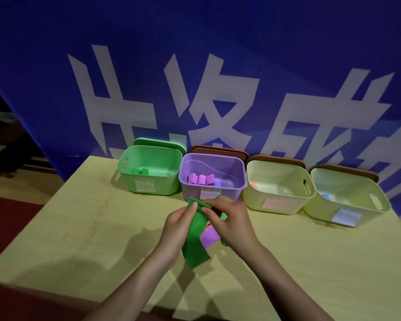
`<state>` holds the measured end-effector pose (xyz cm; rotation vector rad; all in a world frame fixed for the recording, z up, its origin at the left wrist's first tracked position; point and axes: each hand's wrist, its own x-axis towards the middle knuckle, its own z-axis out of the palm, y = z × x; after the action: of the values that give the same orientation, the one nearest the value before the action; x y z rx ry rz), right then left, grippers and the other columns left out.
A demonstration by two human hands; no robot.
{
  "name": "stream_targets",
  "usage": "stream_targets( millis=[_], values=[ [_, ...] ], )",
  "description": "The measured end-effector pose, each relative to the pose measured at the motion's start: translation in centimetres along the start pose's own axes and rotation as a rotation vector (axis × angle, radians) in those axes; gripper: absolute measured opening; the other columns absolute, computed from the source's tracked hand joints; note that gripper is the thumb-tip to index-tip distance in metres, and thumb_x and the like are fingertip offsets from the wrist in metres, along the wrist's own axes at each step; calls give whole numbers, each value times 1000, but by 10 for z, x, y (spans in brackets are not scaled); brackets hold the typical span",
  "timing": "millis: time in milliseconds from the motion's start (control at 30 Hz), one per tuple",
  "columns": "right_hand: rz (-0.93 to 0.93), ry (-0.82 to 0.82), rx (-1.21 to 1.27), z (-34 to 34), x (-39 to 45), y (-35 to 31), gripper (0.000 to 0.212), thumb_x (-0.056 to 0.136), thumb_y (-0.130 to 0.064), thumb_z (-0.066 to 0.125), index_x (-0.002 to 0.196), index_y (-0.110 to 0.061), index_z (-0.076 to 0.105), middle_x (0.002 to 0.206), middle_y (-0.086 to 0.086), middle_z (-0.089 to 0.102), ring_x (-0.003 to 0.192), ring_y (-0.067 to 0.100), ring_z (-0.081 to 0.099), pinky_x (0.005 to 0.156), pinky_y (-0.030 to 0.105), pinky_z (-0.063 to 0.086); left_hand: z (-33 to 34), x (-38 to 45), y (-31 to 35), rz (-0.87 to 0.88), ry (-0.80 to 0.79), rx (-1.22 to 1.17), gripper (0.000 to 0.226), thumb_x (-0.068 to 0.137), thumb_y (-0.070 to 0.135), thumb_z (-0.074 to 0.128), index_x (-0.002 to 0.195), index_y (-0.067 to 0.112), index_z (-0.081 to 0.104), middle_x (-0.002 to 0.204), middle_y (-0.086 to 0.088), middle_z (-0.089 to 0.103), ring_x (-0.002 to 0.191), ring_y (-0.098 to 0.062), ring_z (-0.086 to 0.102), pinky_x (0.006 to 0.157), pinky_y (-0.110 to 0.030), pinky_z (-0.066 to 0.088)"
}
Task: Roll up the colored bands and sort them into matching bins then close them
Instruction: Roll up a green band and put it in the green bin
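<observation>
Both hands hold a long green band [196, 242] above the table, in front of the purple bin [212, 174]. My left hand [180, 228] pinches its top end from the left and my right hand [229, 221] pinches it from the right. The band's lower end hangs loose toward me. Under the hands lie a purple band [208, 238] and other bands, mostly hidden. The green bin [149, 169] holds two green rolls [139, 171]. Three pink-purple rolls [200, 179] sit in the purple bin. All bins stand open.
Two pale yellow bins [277, 185] [345, 195] stand to the right, one with a red piece inside, the other with a blue piece. Lids lean behind each bin against a blue banner. The yellow table [90, 228] drops off at left and near edges.
</observation>
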<state>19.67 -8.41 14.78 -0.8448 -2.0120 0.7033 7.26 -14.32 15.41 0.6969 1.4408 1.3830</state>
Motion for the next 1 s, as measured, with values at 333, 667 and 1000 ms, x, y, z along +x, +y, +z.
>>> stream_targets(
  millis=[333, 667, 1000],
  values=[
    [-227, -261, -303, -24, 7, 10, 30, 91, -27, 54, 111, -15, 72, 88, 4, 66, 80, 23, 62, 64, 34, 52, 5, 3, 0, -141, -107, -107, 34, 98, 27, 41, 83, 15, 69, 69, -1, 69, 61, -13, 64, 59, -25, 47],
    [111, -452, 21, -38, 39, -4, 31, 99, -22, 52, 127, -14, 62, 107, -10, 64, 95, 4, 59, 91, 21, 48, -2, 13, 15, 85, -62, 16, 22, 99, 15, 46, 98, 22, 66, 83, 7, 74, 84, -14, 67, 71, -26, 48],
    [251, -381, 138, -37, 70, -14, 12, 87, -15, 68, 93, -5, 70, 78, 11, 66, 69, 15, 58, 71, 39, 50, -5, 29, 37, 446, -69, 350, 21, 96, 30, 48, 86, 16, 59, 81, -8, 65, 78, -21, 61, 71, -38, 47]
  ],
)
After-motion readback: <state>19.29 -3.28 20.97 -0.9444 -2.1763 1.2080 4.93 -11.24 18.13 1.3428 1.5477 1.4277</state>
